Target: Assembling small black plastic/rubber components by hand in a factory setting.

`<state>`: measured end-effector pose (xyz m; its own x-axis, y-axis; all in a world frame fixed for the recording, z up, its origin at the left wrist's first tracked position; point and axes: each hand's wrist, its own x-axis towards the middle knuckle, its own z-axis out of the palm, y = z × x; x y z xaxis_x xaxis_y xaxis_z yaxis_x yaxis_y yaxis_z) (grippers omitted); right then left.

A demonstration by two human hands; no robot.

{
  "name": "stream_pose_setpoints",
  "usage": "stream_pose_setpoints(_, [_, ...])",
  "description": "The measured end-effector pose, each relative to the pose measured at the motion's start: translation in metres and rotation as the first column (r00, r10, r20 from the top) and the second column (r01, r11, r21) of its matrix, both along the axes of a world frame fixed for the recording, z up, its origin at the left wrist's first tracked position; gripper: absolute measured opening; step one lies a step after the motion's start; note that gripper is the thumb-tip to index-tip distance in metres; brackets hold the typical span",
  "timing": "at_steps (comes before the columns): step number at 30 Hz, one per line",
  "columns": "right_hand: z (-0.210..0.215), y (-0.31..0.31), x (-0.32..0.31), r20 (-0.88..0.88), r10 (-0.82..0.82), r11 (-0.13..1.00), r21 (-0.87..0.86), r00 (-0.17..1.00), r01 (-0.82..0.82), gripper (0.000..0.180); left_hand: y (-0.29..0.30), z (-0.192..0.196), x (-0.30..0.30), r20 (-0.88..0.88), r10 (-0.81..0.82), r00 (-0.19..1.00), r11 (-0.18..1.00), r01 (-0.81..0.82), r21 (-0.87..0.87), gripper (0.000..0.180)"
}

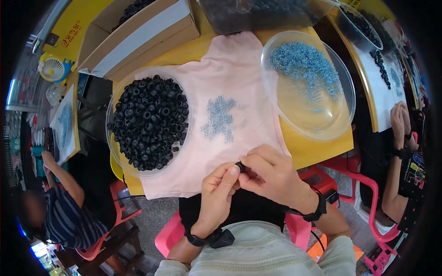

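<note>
Just beyond my lap, my left hand pinches a small round black part between thumb and fingers. My right hand meets it from the other side, its fingers closed at the same part; whether it also grips something smaller is hidden. A pink cloth covers the table under and ahead of my hands. On it lies a loose patch of tiny bluish pieces. To the left stands a clear round tub heaped with black ring-like parts. At the right, a clear round tub holds more bluish pieces.
A cardboard box with black parts sits at the back left, a clear bin at the back. Neighbouring people work at each side: a striped shirt at left, a hand at right. Pink and red stools stand close by.
</note>
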<state>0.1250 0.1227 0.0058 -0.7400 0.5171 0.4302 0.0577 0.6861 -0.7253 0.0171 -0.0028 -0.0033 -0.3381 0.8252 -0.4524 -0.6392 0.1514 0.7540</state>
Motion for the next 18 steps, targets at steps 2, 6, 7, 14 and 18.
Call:
stream_pose_setpoints(2, [0.007, 0.003, 0.0, 0.021, -0.021, 1.0, -0.019, 1.0, 0.021, 0.027, -0.003, -0.002, -0.004, 0.109, -0.011, 0.994, 0.99, -0.004, 0.141, 0.037])
stream_pose_setpoints(6, [0.033, 0.02, 0.001, -0.001, -0.079, 0.991, 0.107, 0.997, 0.079, 0.027, 0.0, 0.019, -0.007, -0.032, 0.042, 0.999, 0.983, -0.035, 0.182, 0.044])
stream_pose_setpoints(7, [0.044, 0.025, 0.001, -0.012, -0.087, 0.987, 0.134, 0.996, 0.088, 0.027, -0.001, 0.024, -0.008, -0.091, 0.048, 0.995, 0.987, -0.033, 0.159, 0.039])
stream_pose_setpoints(14, [0.12, 0.096, -0.023, -0.136, -0.354, 0.832, 0.407, 0.925, 0.378, 0.023, -0.014, 0.053, -0.044, -0.419, 0.209, 0.884, 0.975, -0.157, 0.154, 0.024])
stream_pose_setpoints(18, [0.146, 0.156, -0.057, -0.255, -0.463, 0.74, 0.416, 0.849, 0.529, 0.018, -0.024, 0.068, -0.078, -0.623, 0.415, 0.663, 0.907, -0.35, 0.232, 0.023])
